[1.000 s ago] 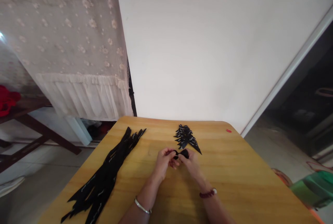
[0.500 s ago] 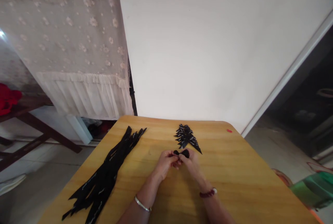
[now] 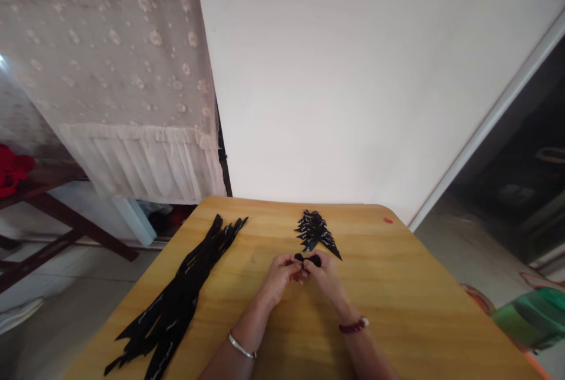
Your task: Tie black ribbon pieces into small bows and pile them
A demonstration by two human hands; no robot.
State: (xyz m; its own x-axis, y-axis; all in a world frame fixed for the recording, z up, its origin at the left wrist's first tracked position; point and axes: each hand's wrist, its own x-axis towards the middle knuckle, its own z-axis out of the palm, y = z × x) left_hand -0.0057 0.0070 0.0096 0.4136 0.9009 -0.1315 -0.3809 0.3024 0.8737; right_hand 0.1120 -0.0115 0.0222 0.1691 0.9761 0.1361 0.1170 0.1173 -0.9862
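Between my two hands is a black ribbon bow, pinched at its middle. My left hand is closed on its left side, fingertips and thumb together. On the other side my right hand grips the right loop, its thumb near the centre. My fingers hide the lower part of the bow. Just beyond them lies an overlapping row of finished-looking black bows with white marks and pointed tails. To the left, a long bundle of black ribbon strips with white print lies slanting along the table.
The wooden table stands against a white wall. A small red piece lies near its far right corner. A lace curtain hangs at left, above a dark wooden stand. A green container is at right.
My hands hold nearly the same pose around the bow, with only slight finger movement. The view has shifted a little; the ribbon bundle and the row of bows stay in place.
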